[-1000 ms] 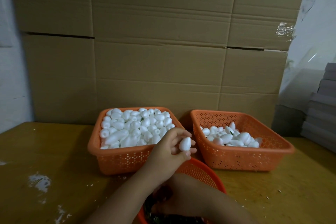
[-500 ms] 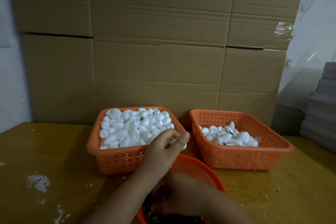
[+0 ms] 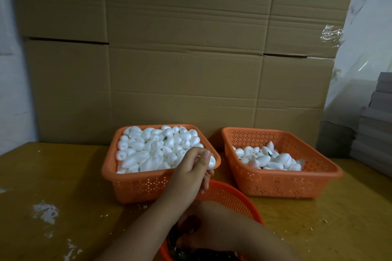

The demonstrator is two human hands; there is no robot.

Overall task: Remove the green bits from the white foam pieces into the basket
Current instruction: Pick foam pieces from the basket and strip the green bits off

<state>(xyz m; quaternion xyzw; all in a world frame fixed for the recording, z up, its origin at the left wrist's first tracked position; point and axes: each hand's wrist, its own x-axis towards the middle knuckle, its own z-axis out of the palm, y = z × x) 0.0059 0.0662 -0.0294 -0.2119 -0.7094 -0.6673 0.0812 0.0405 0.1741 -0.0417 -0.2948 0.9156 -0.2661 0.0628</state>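
The table (image 3: 63, 176) is a worn yellow-brown wooden surface, marked with white scuffed patches (image 3: 45, 211) near its left front and sprinkled with small white crumbs (image 3: 140, 205). Three orange perforated baskets stand directly on it: a square left basket (image 3: 135, 184) heaped full of white foam pieces, a square right basket (image 3: 282, 182) just beside it and only partly filled, and a round basket (image 3: 233, 197) at the front edge, near both. Cardboard sheets (image 3: 180, 59) stand along the table's far edge.

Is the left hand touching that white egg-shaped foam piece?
Touching. The head view shows the left hand pinching the white egg-shaped foam piece between its fingertips.
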